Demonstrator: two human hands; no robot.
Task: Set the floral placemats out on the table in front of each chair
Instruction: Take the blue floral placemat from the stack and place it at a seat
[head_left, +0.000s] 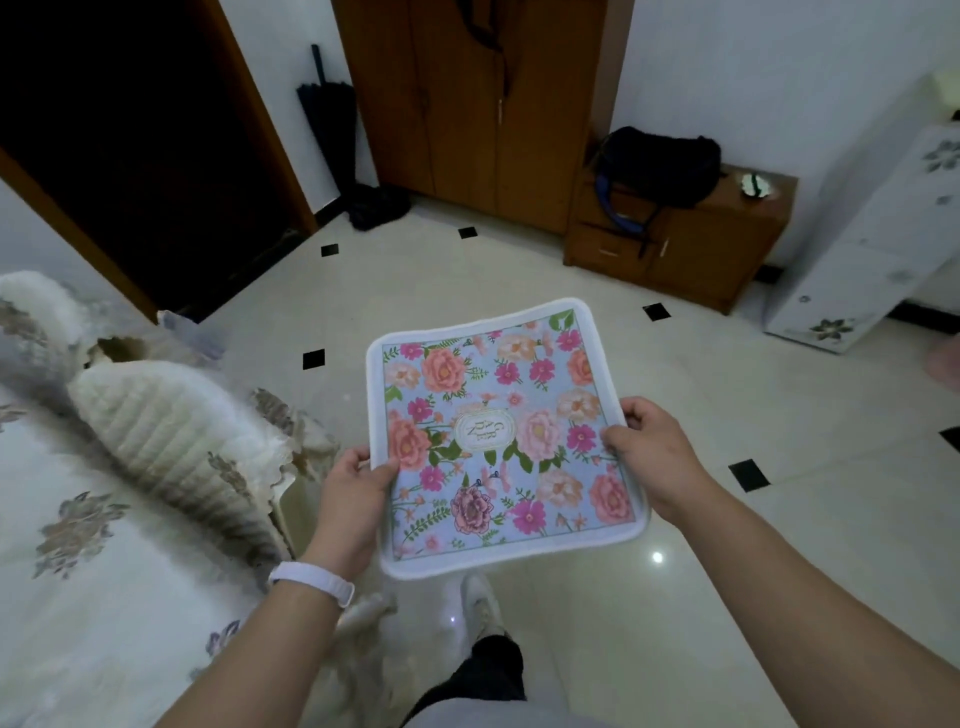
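A floral placemat (498, 431), pale blue with pink and peach flowers and a white border, is held flat in the air above the tiled floor. My left hand (353, 499) pinches its left edge, thumb on top. On the opposite edge my right hand (649, 447) grips the same way. At the left, a table (78, 519) under a white floral cloth reaches the frame edge. A chair (176, 431) with a cream ribbed cover stands against it, left of the placemat.
A wooden wardrobe (467, 104) stands at the back, with a low wooden cabinet (685, 244) carrying a dark bag (660, 166) to its right. A dark doorway (130, 130) opens at the back left, an umbrella (332, 119) beside it. A white floral unit (872, 244) leans at right.
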